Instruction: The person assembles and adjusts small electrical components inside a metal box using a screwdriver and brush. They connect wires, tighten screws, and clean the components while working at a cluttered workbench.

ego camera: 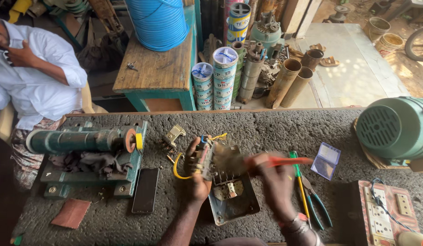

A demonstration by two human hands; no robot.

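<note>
My left hand (196, 175) grips a small electrical switch part (206, 157) with yellow and blue wires, held over an open grey metal box (234, 200) on the rough grey bench. My right hand (275, 182) holds a red-handled brush (284, 161) whose bristles blur against the part. A curved yellow wire (176, 166) hangs left of the part.
A dark phone (145, 190) and a green winding machine (84, 141) lie to the left. A green screwdriver (300, 182), blue-handled pliers (318, 205), a clear plastic case (326, 160), a green motor (396, 127) and a switchboard (384, 214) are right. A seated person in a white shirt (33, 68) is far left.
</note>
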